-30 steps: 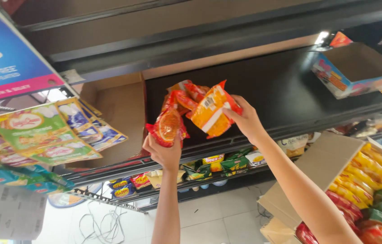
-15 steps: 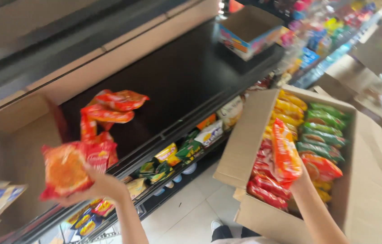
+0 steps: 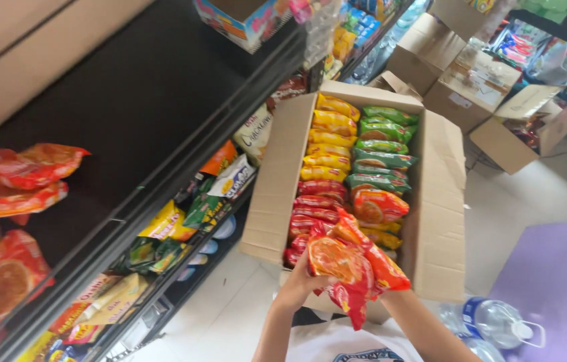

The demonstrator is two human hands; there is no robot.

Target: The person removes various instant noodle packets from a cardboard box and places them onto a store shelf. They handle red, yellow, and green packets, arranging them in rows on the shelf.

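Note:
My left hand (image 3: 299, 284) grips a bunch of red and orange noodle packets (image 3: 340, 263) from below, just over the near end of an open cardboard box (image 3: 271, 201). My right forearm (image 3: 424, 325) runs up under the same bunch; the packets hide most of my right hand (image 3: 391, 295), which holds them from the other side. The box holds rows of yellow, red and green packets (image 3: 357, 161). More red packets (image 3: 19, 171) lie on the black shelf (image 3: 136, 100) at the left.
Lower shelves (image 3: 183, 221) carry mixed snack packets. Other open cardboard boxes (image 3: 511, 127) stand on the floor at the back right. A plastic water bottle (image 3: 498, 322) and a purple mat (image 3: 558, 281) lie at the right. A colourful carton (image 3: 243, 20) sits on the top shelf.
The view has swung down from the shelf to the box. My left hand has left the shelf and joined my right at the box, both now holding a bunch of red packets.

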